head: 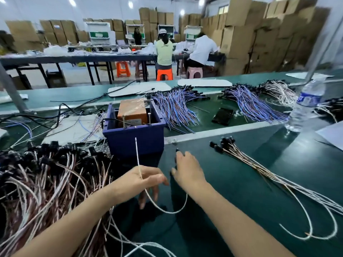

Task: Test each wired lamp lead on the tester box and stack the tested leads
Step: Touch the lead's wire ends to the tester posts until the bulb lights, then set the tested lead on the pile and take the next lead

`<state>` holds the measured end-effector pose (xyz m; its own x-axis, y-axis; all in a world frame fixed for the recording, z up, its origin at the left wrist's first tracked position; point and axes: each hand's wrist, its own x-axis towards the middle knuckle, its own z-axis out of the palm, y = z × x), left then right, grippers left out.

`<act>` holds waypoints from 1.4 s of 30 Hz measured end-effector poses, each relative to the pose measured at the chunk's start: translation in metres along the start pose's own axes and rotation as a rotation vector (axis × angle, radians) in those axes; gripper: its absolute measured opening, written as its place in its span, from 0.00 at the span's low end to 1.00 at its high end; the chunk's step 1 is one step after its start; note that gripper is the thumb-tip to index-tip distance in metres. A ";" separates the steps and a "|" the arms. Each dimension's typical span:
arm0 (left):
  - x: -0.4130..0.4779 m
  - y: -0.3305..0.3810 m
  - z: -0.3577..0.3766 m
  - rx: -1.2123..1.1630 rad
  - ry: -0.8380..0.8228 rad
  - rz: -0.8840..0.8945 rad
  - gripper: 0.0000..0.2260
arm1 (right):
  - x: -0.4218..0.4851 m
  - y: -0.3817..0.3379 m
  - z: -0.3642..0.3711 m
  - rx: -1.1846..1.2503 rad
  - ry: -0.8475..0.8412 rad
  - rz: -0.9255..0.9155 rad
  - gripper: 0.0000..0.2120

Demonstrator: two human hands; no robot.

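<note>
One lead [138, 156] looped between two hands: the left hand [146, 182] pinched it by thumb and forefinger, tip pointing to 12 o'clock at the one blue tester box [133, 134]; the right hand [187, 171] curled round its dark end. One heaped pile of leads [46, 173] lay at 9 o'clock, one small stack [259, 164] at 3 o'clock. Beyond lay two blue-wired bundles [174, 106], one phone [222, 115] and one water bottle [306, 104].

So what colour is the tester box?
The tester box is dark blue, holding an orange block; clearest in the head view.
</note>
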<state>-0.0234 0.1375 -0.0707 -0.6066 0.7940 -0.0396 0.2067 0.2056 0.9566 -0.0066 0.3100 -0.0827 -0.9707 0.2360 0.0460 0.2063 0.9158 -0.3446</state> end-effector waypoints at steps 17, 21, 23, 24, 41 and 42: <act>0.010 -0.031 -0.016 0.306 0.133 0.030 0.14 | -0.006 0.164 -0.044 -0.382 0.183 0.091 0.11; 0.009 -0.028 -0.009 0.374 0.176 0.019 0.16 | -0.005 0.157 -0.026 -0.258 0.263 0.149 0.13; 0.009 -0.026 -0.006 0.422 0.196 0.006 0.16 | -0.007 0.156 -0.019 -0.214 0.300 0.138 0.14; 0.008 -0.026 -0.005 0.454 0.202 0.000 0.15 | -0.007 0.155 -0.017 -0.184 0.312 0.117 0.14; -0.067 0.001 -0.016 1.140 0.353 -0.347 0.15 | -0.023 -0.041 0.017 0.541 -0.103 -0.323 0.12; -0.068 0.001 -0.015 1.067 0.410 -0.354 0.15 | -0.023 -0.060 0.022 0.679 -0.179 -0.260 0.13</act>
<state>0.0064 0.0754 -0.0624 -0.9177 0.3962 0.0282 0.3945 0.9009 0.1811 0.0002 0.2427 -0.0841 -0.9949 -0.0705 0.0717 -0.0980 0.5192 -0.8490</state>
